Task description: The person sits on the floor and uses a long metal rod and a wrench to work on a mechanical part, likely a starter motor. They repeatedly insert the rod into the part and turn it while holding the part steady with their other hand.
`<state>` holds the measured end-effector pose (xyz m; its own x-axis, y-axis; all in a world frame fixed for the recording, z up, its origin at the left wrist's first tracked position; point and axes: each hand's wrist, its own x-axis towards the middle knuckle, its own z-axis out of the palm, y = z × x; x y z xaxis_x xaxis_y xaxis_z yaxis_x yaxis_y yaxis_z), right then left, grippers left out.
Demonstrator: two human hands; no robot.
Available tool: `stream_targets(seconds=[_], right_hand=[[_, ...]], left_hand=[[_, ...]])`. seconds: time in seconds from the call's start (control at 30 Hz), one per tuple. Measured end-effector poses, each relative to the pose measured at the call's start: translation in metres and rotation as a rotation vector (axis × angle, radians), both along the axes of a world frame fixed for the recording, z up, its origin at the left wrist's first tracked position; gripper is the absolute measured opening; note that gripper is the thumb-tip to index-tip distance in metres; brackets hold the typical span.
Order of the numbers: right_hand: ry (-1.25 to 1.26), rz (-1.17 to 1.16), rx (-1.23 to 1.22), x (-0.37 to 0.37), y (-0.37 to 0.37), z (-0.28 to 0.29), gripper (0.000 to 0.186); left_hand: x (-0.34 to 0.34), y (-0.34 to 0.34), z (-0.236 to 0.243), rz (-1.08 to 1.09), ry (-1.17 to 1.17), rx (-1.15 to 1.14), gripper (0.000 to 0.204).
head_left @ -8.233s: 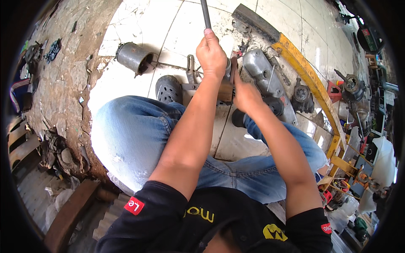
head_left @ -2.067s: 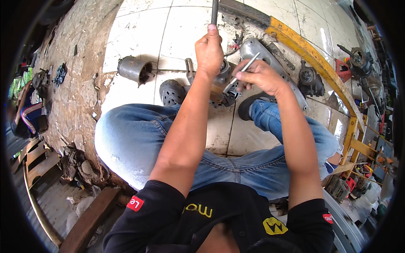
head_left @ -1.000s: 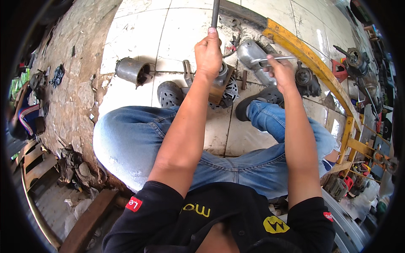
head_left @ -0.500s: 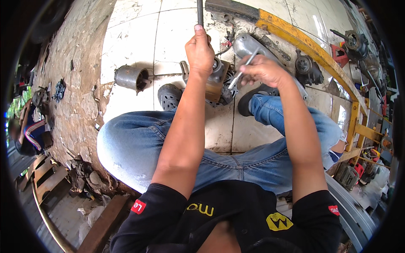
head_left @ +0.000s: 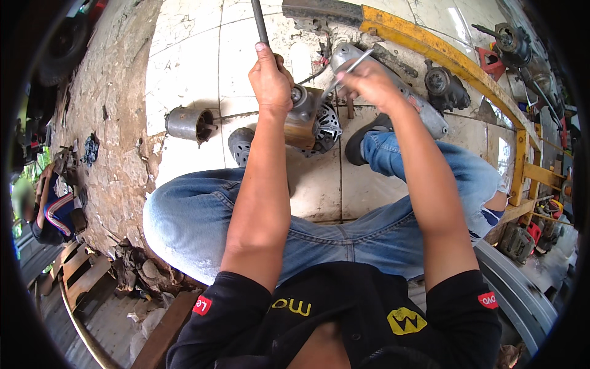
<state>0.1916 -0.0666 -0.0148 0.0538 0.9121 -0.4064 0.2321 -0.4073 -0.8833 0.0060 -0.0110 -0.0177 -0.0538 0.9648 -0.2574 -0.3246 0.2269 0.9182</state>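
Observation:
My left hand (head_left: 271,80) is closed around a long dark metal rod (head_left: 259,24), which points away from me. Below that hand, between my feet, a grey metal part with a round bore (head_left: 299,96) sits on a brown block (head_left: 300,135). Against the block's right side rests a slotted round metal housing (head_left: 327,128), like an alternator's. My right hand (head_left: 370,85), smeared by motion, grips a thin silver metal rod (head_left: 358,64). The rod slants, its lower end close to the block and housing; whether it touches them I cannot tell.
A hollow metal cylinder (head_left: 186,124) lies to the left on the tiles. Rightward are a long silver cover (head_left: 432,120), a dark motor-like part (head_left: 444,86) and a yellow metal frame (head_left: 442,52). Another person (head_left: 52,203) is at the far left.
The left hand and its dark rod have shifted left and nearer, the rod now leaning. My right hand has moved slightly left and up with the silver rod. More of the slotted housing shows.

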Motion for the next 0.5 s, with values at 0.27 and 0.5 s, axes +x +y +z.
stream_targets(seconds=[0.27, 0.5], right_hand=[[0.221, 0.239, -0.084, -0.004, -0.004, 0.017, 0.026], [-0.102, -0.174, 0.038, 0.02, -0.002, 0.002, 0.026]], left_hand=[[0.0, 0.002, -0.004, -0.015, 0.027, 0.009, 0.057], [0.004, -0.003, -0.004, -0.071, 0.019, 0.053, 0.058]])
